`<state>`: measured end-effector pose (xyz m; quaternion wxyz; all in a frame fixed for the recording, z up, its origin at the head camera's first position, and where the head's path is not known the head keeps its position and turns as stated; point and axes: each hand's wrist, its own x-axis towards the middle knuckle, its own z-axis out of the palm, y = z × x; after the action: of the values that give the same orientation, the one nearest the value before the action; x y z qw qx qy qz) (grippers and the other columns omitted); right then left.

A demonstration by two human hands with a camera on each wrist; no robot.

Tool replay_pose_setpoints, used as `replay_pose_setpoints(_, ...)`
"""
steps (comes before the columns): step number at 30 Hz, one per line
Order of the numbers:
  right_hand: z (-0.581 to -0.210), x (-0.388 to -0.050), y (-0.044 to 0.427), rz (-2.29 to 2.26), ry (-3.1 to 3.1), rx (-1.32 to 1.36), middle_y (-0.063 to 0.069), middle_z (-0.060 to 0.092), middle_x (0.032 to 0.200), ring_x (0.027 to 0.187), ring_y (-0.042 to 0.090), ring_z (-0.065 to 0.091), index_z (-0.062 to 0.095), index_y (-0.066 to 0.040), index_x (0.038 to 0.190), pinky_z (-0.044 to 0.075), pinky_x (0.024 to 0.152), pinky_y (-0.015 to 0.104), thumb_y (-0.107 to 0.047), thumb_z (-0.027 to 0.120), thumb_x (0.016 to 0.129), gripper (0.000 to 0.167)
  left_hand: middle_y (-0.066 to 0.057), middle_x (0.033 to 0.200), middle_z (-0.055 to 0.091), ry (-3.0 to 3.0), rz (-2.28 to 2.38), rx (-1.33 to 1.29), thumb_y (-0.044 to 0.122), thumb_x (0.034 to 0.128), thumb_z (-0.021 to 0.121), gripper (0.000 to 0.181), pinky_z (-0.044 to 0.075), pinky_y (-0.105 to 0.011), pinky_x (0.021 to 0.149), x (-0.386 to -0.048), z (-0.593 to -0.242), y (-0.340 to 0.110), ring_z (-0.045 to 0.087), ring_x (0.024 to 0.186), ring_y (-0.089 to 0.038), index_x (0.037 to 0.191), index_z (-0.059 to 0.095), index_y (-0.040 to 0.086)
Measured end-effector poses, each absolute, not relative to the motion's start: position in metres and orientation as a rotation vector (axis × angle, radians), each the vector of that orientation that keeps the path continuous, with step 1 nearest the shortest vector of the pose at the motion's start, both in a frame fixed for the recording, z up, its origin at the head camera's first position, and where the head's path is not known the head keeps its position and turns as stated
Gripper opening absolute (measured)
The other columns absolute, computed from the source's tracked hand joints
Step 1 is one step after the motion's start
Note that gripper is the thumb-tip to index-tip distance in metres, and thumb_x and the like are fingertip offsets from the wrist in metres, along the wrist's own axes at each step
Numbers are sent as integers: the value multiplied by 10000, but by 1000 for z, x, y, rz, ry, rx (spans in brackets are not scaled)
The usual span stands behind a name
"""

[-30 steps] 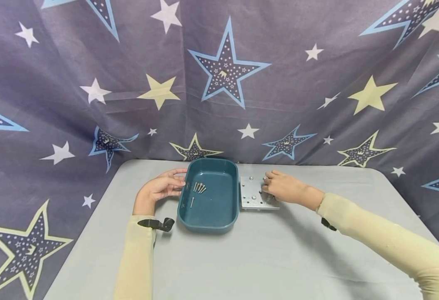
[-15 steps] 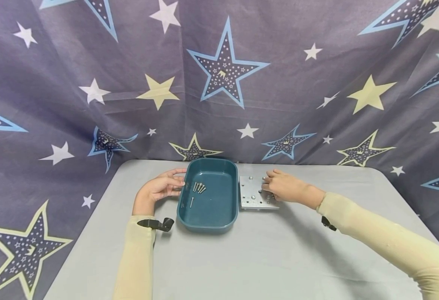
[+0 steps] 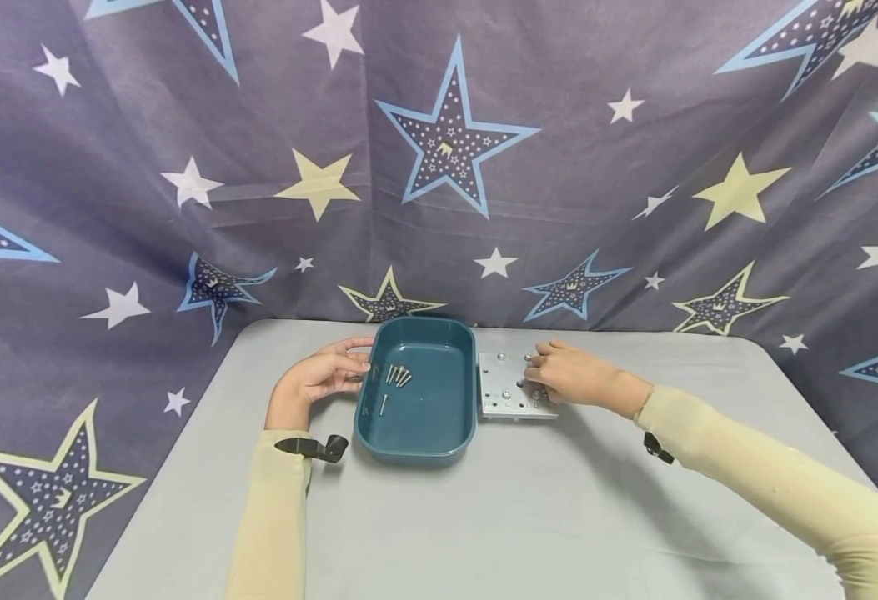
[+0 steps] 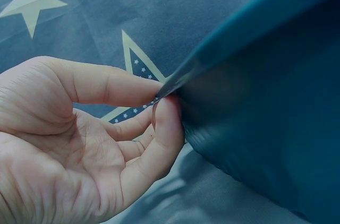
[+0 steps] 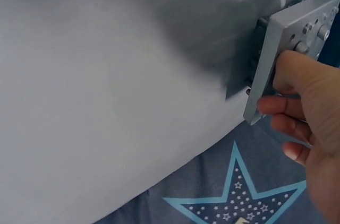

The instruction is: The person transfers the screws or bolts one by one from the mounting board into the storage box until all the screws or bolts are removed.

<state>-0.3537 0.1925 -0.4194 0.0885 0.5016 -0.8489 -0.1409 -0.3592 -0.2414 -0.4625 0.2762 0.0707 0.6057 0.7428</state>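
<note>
My left hand (image 3: pixel 324 372) pinches the left rim of a dark teal plastic tray (image 3: pixel 431 417); in the left wrist view the thumb and index finger (image 4: pixel 169 120) meet at that rim. Several slim screws (image 3: pixel 399 376) lie in the tray, with one lone screw (image 3: pixel 383 405) nearer the front. Against the tray's right side is a silver metal plate (image 3: pixel 494 382) with holes and bolts (image 5: pixel 323 32). My right hand (image 3: pixel 569 375) has its curled fingers on the plate's right part, near the far edge. Whatever may be between those fingertips is hidden.
A pale grey table (image 3: pixel 439 533) carries everything, its back edge close to a star-patterned cloth (image 3: pixel 446 250). In the right wrist view, short ends (image 5: pixel 262 23) stick out beneath the plate, which sits raised off the table. Black straps (image 3: pixel 311 448) circle both wrists.
The right hand's fingers have shifted very slightly on the plate, uncovering a bolt head near its far edge. My left hand, the tray and the screws stay where they were.
</note>
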Motion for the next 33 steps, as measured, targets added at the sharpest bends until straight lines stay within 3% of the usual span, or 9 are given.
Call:
replay_pose_setpoints(8,-419,-358,198,-177,-2600,1503,-43,662,785,760,140,439,651,-127,830,458,749,339,-16,762,750,176,-20,1078,678,1610,2004,185,-113,957,459,723,594,-243,716,-360,-463,-242,686,783,-78,1581,102,-46)
replay_pose_setpoints(13,-418,-358,198,-93,-2682,1471,-75,596,712,735,115,375,543,-154,722,410,729,314,-14,740,775,247,-22,1085,677,1612,1999,192,-113,961,455,719,596,-241,716,-360,-463,-242,686,785,-79,1582,100,-44)
replay_pose_setpoints(33,-410,-358,193,35,-2788,1416,-55,534,632,676,101,357,513,-121,670,340,648,238,9,753,801,302,-17,1094,677,1629,1993,184,-105,966,462,709,590,-243,715,-360,-463,-242,680,786,-78,1583,118,-35)
